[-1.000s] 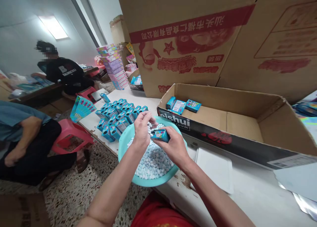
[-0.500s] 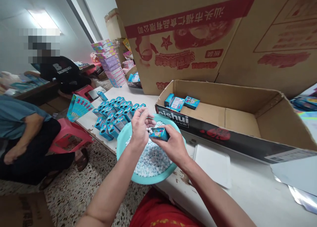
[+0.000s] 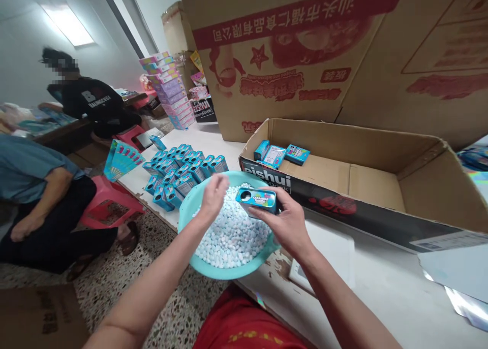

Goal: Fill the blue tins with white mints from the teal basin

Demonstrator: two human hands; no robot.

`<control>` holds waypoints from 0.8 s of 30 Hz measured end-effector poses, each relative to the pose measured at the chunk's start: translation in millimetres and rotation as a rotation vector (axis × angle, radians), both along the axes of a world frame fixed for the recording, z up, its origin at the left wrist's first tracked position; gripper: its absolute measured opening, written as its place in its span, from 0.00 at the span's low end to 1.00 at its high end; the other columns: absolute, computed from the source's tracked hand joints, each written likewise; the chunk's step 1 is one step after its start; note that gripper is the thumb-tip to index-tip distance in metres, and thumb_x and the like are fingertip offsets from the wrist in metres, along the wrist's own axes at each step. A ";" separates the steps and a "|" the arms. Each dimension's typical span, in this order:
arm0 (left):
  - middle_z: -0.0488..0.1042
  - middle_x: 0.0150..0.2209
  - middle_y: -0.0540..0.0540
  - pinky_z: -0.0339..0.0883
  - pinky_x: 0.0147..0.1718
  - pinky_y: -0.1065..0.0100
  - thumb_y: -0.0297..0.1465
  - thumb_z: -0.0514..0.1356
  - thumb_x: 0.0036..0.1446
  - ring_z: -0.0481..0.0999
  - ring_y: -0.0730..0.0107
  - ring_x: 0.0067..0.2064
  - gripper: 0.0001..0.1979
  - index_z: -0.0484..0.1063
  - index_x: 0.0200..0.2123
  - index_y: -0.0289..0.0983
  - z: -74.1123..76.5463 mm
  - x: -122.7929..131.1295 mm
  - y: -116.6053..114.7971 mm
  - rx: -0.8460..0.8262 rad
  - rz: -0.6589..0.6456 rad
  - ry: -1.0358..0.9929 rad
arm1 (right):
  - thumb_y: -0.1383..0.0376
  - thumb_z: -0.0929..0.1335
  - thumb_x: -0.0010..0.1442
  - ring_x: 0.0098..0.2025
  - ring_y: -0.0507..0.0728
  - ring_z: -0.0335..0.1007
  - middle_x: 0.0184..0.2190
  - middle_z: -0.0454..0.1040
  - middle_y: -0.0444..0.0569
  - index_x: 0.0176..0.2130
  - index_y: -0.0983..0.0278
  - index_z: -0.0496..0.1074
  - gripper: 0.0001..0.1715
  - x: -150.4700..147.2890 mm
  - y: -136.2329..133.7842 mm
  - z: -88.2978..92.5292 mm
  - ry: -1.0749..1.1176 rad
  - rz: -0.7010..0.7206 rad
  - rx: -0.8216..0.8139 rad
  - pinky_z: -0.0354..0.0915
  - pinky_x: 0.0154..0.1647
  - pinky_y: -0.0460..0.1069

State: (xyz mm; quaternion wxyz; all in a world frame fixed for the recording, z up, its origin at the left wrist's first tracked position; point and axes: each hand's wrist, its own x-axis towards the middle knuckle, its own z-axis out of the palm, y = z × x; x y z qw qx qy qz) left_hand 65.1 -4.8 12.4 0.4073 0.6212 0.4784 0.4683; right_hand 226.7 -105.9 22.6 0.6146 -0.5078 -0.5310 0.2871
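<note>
My right hand (image 3: 286, 218) grips a small blue candy box (image 3: 258, 198) over the basin, its top with a round dark hole facing up. To the left, my left hand (image 3: 214, 199) hovers above the basin's rim, apart from the box. Motion smears its fingers, so whether they hold anything does not show. The turquoise basin (image 3: 226, 274) below is filled with small white and pale blue candies (image 3: 231, 237). Beyond my left hand, several similar blue boxes (image 3: 185, 168) stand grouped on the table, many showing holes in their tops.
Right of the basin, a long open carton (image 3: 377, 181) holds a few blue boxes (image 3: 274, 156). A white flat tray-like object (image 3: 331, 252) lies before it. A large cardboard box (image 3: 290, 59) rises behind. People sit at left near a red stool (image 3: 110, 201).
My left hand has moved left, away from the box opening, where it was holding candies. My right hand has shifted the box slightly right, exposing its hole.
</note>
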 end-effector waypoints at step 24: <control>0.63 0.19 0.55 0.52 0.14 0.78 0.38 0.66 0.41 0.62 0.79 0.18 0.17 0.62 0.26 0.37 31.2 0.0 -7.2 -0.487 0.001 -0.740 | 0.62 0.73 0.53 0.41 0.60 0.71 0.38 0.75 0.48 0.41 0.59 0.72 0.14 -16.5 12.6 -16.0 -0.364 -0.024 -0.022 0.65 0.40 0.52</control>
